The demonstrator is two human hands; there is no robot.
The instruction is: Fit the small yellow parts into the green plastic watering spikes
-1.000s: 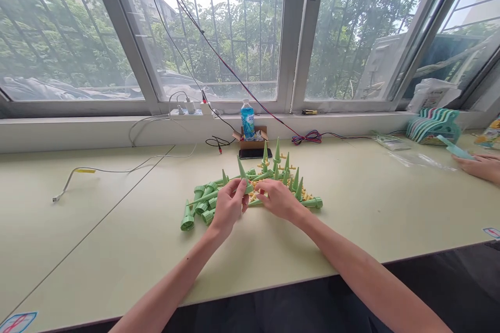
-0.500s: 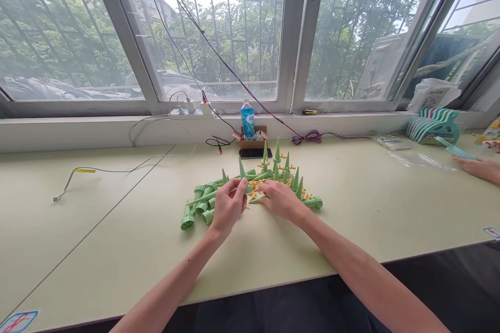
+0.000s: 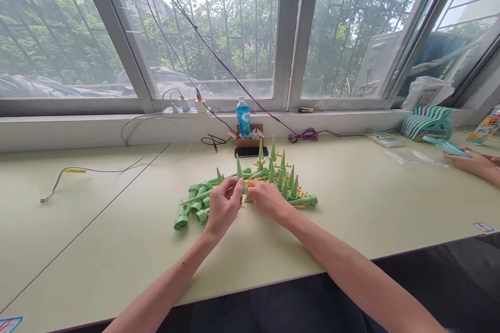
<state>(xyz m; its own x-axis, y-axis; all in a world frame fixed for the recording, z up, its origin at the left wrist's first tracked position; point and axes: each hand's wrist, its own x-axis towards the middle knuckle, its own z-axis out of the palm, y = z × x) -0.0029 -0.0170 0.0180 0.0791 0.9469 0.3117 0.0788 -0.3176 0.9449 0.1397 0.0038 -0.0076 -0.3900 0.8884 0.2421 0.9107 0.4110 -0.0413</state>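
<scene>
My left hand pinches a green plastic plant-watering spike, its pointed end up. Close against the lower end of that spike, my right hand has its fingers closed, with a bit of yellow at the tips that looks like a small yellow plastic piece, mostly hidden. Beyond and right of my hands lie many small yellow pieces, with several green spikes standing among them. To the left, more green spikes with round caps lie in a loose heap.
A blue-labelled bottle stands in a small cardboard box, behind a black phone. Cables run along the sill and table. At right, another person's hands hold a light-blue item near a stack of teal hangers.
My right hand has lifted from the yellow pieces and moved left to the base of the spike in my left hand. The view has shifted slightly; the other person's second hand now shows.
</scene>
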